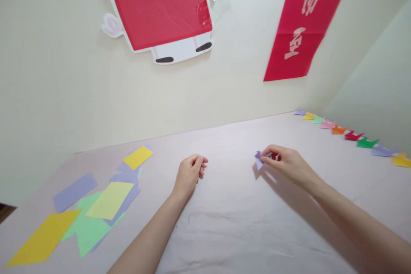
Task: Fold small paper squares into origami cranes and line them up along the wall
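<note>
My right hand (285,163) rests on the table right of centre, its fingertips pinched on a small folded lilac paper piece (258,159). My left hand (190,174) lies on the cloth near the middle, fingers curled loosely inward with nothing visible in them. The two hands are about a hand's width apart. To the left lies a loose pile of flat coloured paper sheets (109,199) in yellow, green and lilac.
A pale cloth-covered table (224,231) meets a cream wall at the back. Along the right edge runs a row of several folded paper figures (353,136) in many colours. Red paper hangings (305,21) and a red-and-white cutout (160,8) decorate the wall.
</note>
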{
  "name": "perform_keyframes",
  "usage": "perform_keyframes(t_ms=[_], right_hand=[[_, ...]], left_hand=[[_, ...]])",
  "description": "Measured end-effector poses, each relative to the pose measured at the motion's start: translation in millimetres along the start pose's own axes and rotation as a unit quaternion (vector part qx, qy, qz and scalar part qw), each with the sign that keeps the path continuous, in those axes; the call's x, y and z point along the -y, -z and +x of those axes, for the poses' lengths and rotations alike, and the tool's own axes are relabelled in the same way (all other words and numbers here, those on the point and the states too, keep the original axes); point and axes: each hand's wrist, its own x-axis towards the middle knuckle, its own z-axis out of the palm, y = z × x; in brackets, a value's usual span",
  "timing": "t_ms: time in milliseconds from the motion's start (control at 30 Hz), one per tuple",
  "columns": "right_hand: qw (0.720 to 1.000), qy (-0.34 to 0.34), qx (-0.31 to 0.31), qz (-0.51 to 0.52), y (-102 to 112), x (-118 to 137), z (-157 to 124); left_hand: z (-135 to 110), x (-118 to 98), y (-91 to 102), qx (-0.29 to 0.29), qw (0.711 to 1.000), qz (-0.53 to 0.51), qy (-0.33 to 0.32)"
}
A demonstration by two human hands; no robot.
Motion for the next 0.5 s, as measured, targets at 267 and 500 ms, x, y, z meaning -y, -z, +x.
perform_keyframes(t_ms=[267,500], right_hand=[[0.877,-0.349,-0.172,-0.282,207.9,-130.3,-84.9],[0.823,-0.439,-0.124,-0.339,231.4,-201.8,-93.1]], left_hand=[[4.5,1.9,-3.7,0.009,1.000,0.009,-0.028],[5.5,5.6,-2.4,0.006,0.999,0.032,-0.032]])
